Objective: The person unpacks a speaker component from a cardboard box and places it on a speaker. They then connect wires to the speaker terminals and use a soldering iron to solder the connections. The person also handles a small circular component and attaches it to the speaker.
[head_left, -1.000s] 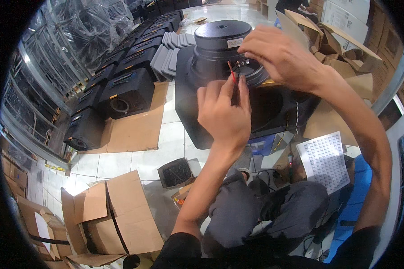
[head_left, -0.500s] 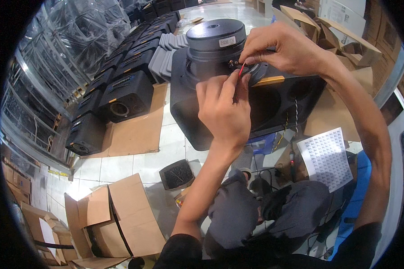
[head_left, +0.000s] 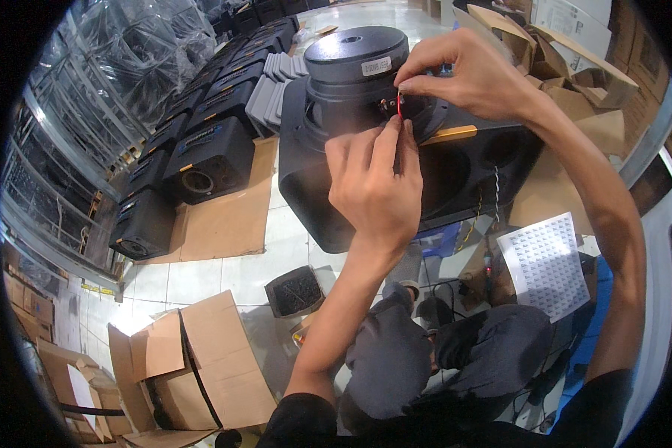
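My left hand (head_left: 373, 187) has risen to the red wire (head_left: 399, 104) my right hand (head_left: 470, 75) pinches at the speaker driver (head_left: 351, 67); both hands now pinch it.

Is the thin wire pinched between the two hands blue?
No, the wire held by the left hand and right hand at the back of the speaker driver is red.

Matt black speaker cabinet (head_left: 455, 179), glossy floor tiles (head_left: 224, 276)
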Tool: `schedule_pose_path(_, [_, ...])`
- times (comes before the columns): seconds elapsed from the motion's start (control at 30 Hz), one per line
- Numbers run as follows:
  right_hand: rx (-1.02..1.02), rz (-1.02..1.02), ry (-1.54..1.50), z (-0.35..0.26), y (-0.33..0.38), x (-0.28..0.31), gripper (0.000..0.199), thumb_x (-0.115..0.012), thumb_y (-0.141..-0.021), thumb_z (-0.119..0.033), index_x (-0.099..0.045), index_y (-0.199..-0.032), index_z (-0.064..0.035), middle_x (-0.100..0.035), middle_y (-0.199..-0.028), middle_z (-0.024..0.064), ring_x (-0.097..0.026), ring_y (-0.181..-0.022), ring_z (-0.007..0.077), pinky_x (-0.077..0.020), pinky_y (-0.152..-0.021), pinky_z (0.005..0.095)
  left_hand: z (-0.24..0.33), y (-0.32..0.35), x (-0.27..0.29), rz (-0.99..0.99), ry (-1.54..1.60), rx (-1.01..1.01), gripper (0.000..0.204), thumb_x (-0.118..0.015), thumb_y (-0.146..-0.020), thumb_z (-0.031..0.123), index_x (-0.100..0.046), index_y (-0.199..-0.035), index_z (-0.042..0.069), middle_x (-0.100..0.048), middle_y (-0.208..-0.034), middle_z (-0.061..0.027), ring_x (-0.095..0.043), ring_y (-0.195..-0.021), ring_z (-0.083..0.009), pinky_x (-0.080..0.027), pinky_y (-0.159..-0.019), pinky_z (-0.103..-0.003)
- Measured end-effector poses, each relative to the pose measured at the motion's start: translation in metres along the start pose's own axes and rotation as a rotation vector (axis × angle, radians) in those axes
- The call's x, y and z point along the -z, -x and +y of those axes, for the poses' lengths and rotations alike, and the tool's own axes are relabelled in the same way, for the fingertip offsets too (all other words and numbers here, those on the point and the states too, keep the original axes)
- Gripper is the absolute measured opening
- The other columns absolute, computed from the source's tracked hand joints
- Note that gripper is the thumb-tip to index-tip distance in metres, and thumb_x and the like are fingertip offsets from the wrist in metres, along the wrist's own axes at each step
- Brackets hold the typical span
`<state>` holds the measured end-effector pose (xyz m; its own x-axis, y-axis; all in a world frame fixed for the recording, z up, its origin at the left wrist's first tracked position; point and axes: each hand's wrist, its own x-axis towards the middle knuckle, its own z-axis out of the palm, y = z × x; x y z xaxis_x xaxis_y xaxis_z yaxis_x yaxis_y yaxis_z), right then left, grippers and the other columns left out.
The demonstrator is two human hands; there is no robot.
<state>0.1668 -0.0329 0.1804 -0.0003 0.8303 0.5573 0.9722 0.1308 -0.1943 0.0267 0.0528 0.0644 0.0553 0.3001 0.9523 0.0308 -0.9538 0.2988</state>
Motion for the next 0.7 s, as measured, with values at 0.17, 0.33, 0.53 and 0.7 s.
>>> schedule_pose_path(0.17, [0.051,0.069,0.01,0.0,0.007,-0.006,0.02,-0.073,-0.086,-0.019,-0.079,-0.095,-0.0024,-0.077,-0.091,0.014,-0.072,-0.081,0.0217,-0.0554,-0.078,0.0312,-0.001,0.0,-0.001,-0.003,0.006,-0.016,0.011,-0.08,-0.079,0.004,-0.075,-0.089,0.002,-0.07,-0.081,-0.0092,-0.06,-0.078,-0.0255,-0.047,-0.071,-0.035])
schedule_pose_path(0.33, [-0.06,0.116,-0.05,-0.001,0.011,-0.012,0.02,-0.073,-0.085,-0.018,-0.079,-0.096,-0.0018,-0.076,-0.088,0.0134,-0.071,-0.077,0.0198,-0.0547,-0.076,0.03,-0.001,0.0,0.0,-0.02,0.026,0.005,0.01,-0.079,-0.079,0.004,-0.073,-0.085,0.001,-0.07,-0.081,-0.0087,-0.06,-0.079,-0.0256,-0.047,-0.071,-0.036])
schedule_pose_path(0.53, [0.017,0.168,-0.04,0.004,0.023,-0.02,0.014,-0.073,-0.088,-0.008,-0.076,-0.098,0.0016,-0.072,-0.091,0.0097,-0.067,-0.084,0.0182,-0.0519,-0.079,0.0302,-0.002,0.001,-0.001,-0.038,0.015,0.011,0.012,-0.078,-0.078,0.008,-0.071,-0.087,0.006,-0.066,-0.083,-0.0057,-0.06,-0.082,-0.0268,-0.048,-0.069,-0.037])
schedule_pose_path(0.7, [0.221,0.403,0.195,0.002,0.033,-0.042,0.011,-0.077,-0.079,-0.009,-0.073,-0.085,-0.0018,-0.071,-0.085,0.0103,-0.067,-0.079,0.0267,-0.0526,-0.073,0.035,-0.005,0.003,-0.001,-0.045,0.033,0.019,0.013,-0.078,-0.078,0.01,-0.071,-0.089,0.009,-0.064,-0.084,-0.0033,-0.06,-0.084,-0.0268,-0.049,-0.068,-0.038])
